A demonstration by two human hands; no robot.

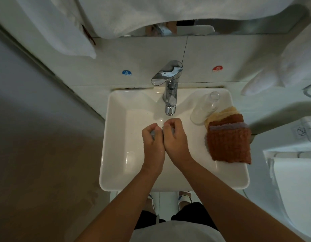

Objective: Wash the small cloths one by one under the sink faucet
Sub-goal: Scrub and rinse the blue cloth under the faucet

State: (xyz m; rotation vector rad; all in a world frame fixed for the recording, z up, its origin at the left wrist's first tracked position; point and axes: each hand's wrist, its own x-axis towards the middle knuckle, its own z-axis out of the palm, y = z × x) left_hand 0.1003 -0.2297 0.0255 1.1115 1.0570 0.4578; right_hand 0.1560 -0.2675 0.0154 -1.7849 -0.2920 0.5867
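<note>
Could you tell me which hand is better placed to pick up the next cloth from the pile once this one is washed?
The right hand. The pile of cloths lies on the sink's right rim, just beside it, while the left hand would have to cross over.

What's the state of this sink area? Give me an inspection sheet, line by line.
Surface: white sink, wet basin.
Job's things: a small grey cloth bunched between both hands under the faucet; a stack of cloths, brown on top, on the sink's right rim.
Clutter: a clear glass beside the stack.
Grippers: left hand and right hand both grip the grey cloth.
Cables: nothing seen.
Surroundings: cold sticker, hot sticker, white towels hanging above.
</note>
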